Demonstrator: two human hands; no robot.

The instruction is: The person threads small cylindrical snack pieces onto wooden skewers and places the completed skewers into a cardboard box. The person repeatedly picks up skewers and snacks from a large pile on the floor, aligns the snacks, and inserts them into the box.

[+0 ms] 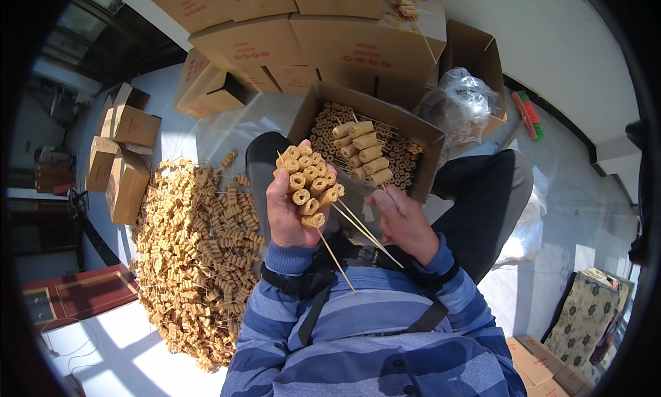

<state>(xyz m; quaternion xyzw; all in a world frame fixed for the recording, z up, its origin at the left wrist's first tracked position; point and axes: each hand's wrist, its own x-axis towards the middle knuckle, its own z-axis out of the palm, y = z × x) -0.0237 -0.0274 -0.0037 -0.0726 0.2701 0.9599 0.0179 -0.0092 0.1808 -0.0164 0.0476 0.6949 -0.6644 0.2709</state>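
Your left grip (281, 212) closes round a skewer bundle (311, 180); your right grip (405, 221) appears to pinch more skewers (368, 153) by their sticks, over the open carton (385, 108); packed rolls (325, 125) already line that carton; the large loose heap (193, 259) to your left suggests much work is left.

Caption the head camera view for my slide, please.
Left hand cradles golden-brown rolls on thin wooden sticks; right hand at the near edge of an open brown cardboard box holding more.
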